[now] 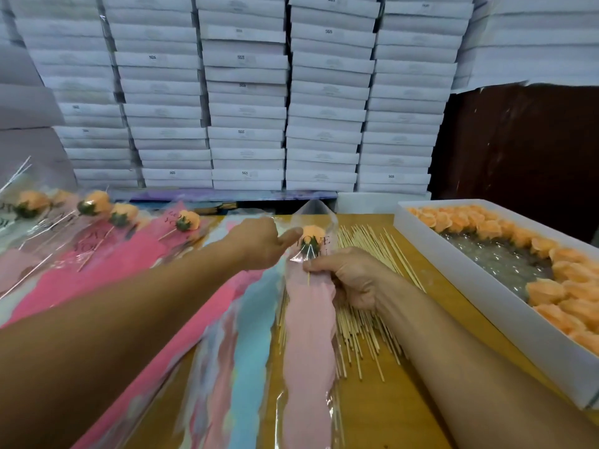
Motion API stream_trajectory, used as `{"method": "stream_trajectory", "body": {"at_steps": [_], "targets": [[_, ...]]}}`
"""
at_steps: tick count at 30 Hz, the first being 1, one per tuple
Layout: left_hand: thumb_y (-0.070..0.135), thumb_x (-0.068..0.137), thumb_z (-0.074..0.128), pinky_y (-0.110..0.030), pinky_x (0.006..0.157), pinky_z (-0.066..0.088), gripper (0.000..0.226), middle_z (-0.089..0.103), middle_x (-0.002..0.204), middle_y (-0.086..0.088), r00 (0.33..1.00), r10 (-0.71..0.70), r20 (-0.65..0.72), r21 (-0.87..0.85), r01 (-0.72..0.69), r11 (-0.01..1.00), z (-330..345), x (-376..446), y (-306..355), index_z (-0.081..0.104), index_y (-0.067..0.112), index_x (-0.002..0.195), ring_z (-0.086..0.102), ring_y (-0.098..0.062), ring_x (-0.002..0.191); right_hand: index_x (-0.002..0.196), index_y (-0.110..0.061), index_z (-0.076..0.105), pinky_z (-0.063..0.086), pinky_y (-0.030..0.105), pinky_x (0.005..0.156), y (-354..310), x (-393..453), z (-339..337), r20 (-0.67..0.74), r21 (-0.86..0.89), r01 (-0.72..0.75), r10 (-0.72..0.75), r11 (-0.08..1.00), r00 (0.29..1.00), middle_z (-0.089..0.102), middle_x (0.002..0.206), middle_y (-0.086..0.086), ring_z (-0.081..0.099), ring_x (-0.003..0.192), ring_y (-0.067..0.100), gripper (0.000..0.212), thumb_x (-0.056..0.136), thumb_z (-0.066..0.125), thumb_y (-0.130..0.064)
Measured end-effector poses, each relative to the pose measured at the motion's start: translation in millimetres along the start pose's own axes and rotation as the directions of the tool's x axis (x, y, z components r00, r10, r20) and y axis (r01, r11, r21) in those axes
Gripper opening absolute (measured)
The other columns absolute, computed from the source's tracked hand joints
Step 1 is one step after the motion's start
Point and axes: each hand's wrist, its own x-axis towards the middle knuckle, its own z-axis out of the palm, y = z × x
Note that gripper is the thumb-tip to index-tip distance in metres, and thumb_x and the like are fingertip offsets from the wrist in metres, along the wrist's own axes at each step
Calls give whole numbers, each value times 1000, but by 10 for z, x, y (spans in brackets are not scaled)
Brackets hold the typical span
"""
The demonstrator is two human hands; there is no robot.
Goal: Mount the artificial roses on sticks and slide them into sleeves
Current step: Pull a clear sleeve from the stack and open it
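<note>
Head view shows the right hand (351, 278) pinching a pink sleeve (309, 319) around a sticked rose (311, 236), the left hand (262, 243) gripping its clear top, several finished roses (97, 205) lying left (many loose roses (551, 286) and sticks (372, 251) remain).

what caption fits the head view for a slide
Both hands, left hand and right hand, hold a rose inside a pink sleeve above loose sticks.
</note>
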Motion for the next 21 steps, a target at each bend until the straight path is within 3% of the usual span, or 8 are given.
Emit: {"method": "stream_trajectory", "body": {"at_steps": [2,4,8,10,14,16,19,21], "targets": [[63,94,47,-27,47,48,69,65,58,-10,991,-39,126,-252,70,965,61,-60,30,59,1,67,60,-19,44,95,2,70,55,28,51,-4,26,-17,-44,20,23,-22,1000,999,72,81,17,67,58,22,12,84,74,1],[49,92,64,-25,47,52,55,66,55,-8,971,-40,234,-501,155,851,126,-148,43,65,-3,78,63,-19,45,88,0,70,52,28,48,-5,43,-26,-73,28,42,-39,999,997,69,74,14,64,53,20,6,85,75,-1],[15,85,78,-27,52,53,20,62,55,-4,966,-38,257,-746,223,628,206,-274,52,66,-1,85,59,-16,46,93,0,70,55,27,44,-7,47,-28,-98,80,57,-49,995,994,73,70,11,67,52,20,11,84,77,-2],[6,81,79,-35,63,58,21,67,73,-12,960,-57,275,-805,263,532,233,-312,58,66,-1,96,64,-22,59,97,2,70,57,27,46,-7,49,-35,-101,98,63,-53,993,993,75,75,13,69,54,20,14,84,76,0],[2,76,82,-42,76,58,39,71,96,-20,950,-62,305,-843,299,448,274,-365,74,60,1,109,71,-34,82,103,6,70,57,27,47,-9,46,-28,-97,116,65,-53,991,994,76,81,15,72,58,21,20,84,75,2],[0,76,82,-39,71,58,42,71,101,-21,951,-65,301,-854,299,426,292,-377,89,57,4,109,72,-36,89,103,5,70,56,27,46,-10,50,-29,-100,121,67,-55,990,993,77,81,14,72,59,21,19,84,75,2],[-2,76,82,-33,61,55,41,70,95,-18,956,-72,284,-869,288,401,311,-386,108,56,6,107,71,-32,82,101,4,71,56,27,48,-9,48,-46,-100,116,71,-60,991,993,77,85,15,73,61,21,18,84,76,-1],[-3,76,81,-34,64,56,43,70,97,-18,957,-70,280,-881,285,378,310,-392,104,56,4,111,71,-32,84,101,1,72,55,26,47,-9,47,-50,-109,109,78,-66,991,992,78,87,14,73,61,21,23,84,79,-12]]}}
